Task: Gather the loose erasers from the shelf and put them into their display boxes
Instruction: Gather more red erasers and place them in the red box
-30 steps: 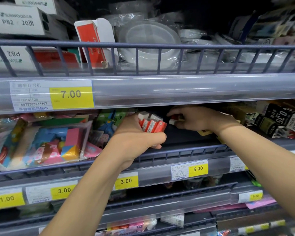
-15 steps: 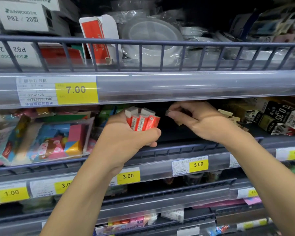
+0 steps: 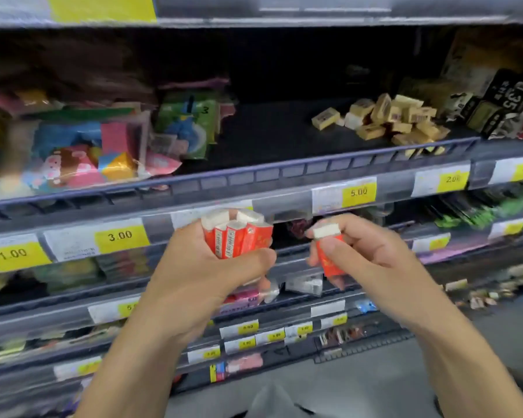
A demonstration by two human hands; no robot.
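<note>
Several upright erasers (image 3: 236, 236) fill the left hand (image 3: 206, 276); right hand (image 3: 363, 254) fingers pinch one eraser (image 3: 329, 254), white end up

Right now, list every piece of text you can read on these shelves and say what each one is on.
"3.00": yellow price tag on the shelf rail, left of the left hand.
"1.00": yellow price tag, far left on the same rail.
"5.00": yellow price tag on the rail above the right hand.
"0.35": black box, far right, printed sideways.
"3": green packet.
Eraser sleeves and the other tags: too blurred.

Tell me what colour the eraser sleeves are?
Red-orange, with white eraser ends; the head view shows the eraser in the right hand.
</note>
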